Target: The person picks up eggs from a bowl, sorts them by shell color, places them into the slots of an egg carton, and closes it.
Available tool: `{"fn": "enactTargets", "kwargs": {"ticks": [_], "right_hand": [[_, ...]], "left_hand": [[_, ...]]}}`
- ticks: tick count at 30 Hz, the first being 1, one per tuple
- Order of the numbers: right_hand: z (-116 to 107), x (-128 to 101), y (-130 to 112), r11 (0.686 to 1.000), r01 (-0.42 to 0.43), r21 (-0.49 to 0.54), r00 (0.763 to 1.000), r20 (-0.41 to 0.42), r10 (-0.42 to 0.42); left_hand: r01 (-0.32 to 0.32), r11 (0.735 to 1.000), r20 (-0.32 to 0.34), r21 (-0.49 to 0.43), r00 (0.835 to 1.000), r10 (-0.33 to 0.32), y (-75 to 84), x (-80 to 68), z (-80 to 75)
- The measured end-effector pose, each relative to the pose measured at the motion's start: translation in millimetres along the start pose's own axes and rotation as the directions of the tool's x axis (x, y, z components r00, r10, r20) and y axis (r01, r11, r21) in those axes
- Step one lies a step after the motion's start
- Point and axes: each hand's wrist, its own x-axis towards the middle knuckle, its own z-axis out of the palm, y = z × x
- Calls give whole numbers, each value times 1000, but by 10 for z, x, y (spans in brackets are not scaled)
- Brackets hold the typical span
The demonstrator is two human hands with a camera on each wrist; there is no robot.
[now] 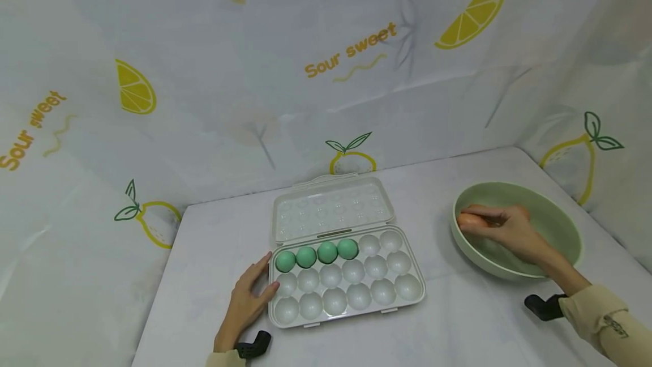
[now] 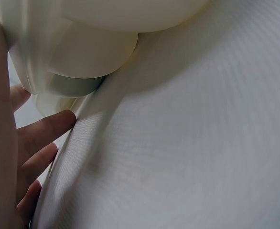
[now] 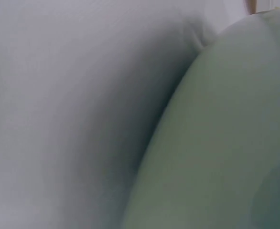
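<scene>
From our head we look forward and down across the table (image 1: 458, 321). Our left wrist view sits low and very close against the egg tray (image 2: 82, 43), shared with the head view. Our right wrist view, blurred, presses near the bowl (image 3: 226, 143), also seen from above.

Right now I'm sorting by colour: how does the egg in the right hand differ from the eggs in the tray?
The orange egg is orange; the four tray eggs are green. The orange egg is pinched by the right hand inside the green bowl, while the tray eggs sit untouched in the back row of the egg tray, which the left hand touches. All look alike in size and shape.
</scene>
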Motion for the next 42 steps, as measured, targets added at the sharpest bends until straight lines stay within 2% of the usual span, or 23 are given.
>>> {"fn": "enactTargets", "kwargs": {"ticks": [6,11,15,19,24,26,30,32,37,42], "right_hand": [[-3,35,-143,999,-16,39,997,-80,19],[41,55,-286,997,-42,66,993,-105,49],[143,73,-382,994,13,106,994,-112,-1],[300,123,-451,984,103,147,992,-92,-91],[525,201,-555,971,103,215,993,-82,-87],[620,234,-600,955,100,279,993,-88,-78],[828,300,-680,916,153,370,988,-89,-129],[938,329,-725,910,182,372,983,-89,-160],[1232,362,-868,917,161,366,987,-50,-154],[1541,352,-1036,877,120,465,990,13,-142]], "left_hand": [[-3,1000,3,-6,1000,3,-16,2,1],[-4,1000,4,-1,1000,4,-19,3,3],[-7,1000,6,4,1000,7,-15,12,-3],[-16,1000,4,2,1000,16,-17,14,-8],[-23,1000,-4,0,1000,23,-25,4,-4],[-23,1000,-4,2,1000,23,-25,2,0],[-30,1000,-2,7,1000,30,-22,2,2],[-46,999,-8,10,999,46,-20,3,2],[-113,993,-42,29,993,115,-27,4,4],[-131,991,-42,22,990,132,-32,-9,10]]}}
